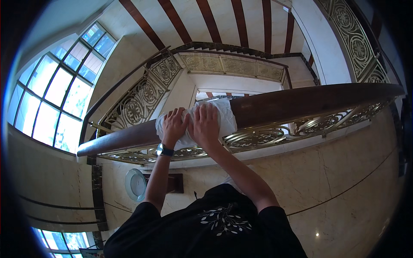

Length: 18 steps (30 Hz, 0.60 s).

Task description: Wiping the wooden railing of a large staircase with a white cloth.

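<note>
A thin white cloth (228, 117) is draped across the dark wooden handrail (309, 99) in front of me. Both my hands lie side by side on it. My left hand (174, 125), with a watch on its wrist, curves over the cloth's left part, fingers bent around the rail's top. Close beside it, my right hand (205, 124) presses the cloth near its middle, fingers pointing to the far side. The cloth's right end spreads past my right hand over the wood. My palms hide the cloth beneath them.
Under the handrail runs an ornate brass railing panel (258, 137). Beyond it lies an open stairwell with a further railing (138, 103). A glass dish (135, 184) on a wooden stand (176, 183) is near my left elbow. Marble floor (322, 180) extends behind the rail.
</note>
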{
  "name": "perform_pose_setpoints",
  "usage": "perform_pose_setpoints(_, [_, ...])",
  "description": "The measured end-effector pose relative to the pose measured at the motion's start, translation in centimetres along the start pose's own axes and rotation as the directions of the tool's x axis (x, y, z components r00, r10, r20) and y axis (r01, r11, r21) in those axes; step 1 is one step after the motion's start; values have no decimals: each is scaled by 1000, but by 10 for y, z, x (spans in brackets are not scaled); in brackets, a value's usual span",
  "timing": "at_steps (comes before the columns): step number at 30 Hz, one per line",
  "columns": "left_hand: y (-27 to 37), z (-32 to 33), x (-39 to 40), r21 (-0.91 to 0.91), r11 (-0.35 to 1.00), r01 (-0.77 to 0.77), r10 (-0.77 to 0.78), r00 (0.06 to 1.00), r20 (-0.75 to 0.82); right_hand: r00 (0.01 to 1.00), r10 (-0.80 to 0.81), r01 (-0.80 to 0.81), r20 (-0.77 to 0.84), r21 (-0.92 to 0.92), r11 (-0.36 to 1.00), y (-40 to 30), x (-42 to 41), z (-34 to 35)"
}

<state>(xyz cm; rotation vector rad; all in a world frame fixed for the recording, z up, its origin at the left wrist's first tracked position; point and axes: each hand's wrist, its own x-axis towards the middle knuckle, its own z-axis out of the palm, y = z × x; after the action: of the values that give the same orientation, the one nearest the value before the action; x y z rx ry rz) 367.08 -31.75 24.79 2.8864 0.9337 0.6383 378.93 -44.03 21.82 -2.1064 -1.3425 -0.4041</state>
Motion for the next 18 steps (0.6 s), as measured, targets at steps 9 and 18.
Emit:
perform_pose_setpoints(9, [139,51,48,-32,999,-35,35,999,-8,995,-62,68,-84,71,995,156,2,-65])
perform_pose_setpoints(18, [339,118,122,-95,993,-68,55,989,-137,985,73,-66,154,-52,996,379,39,-154])
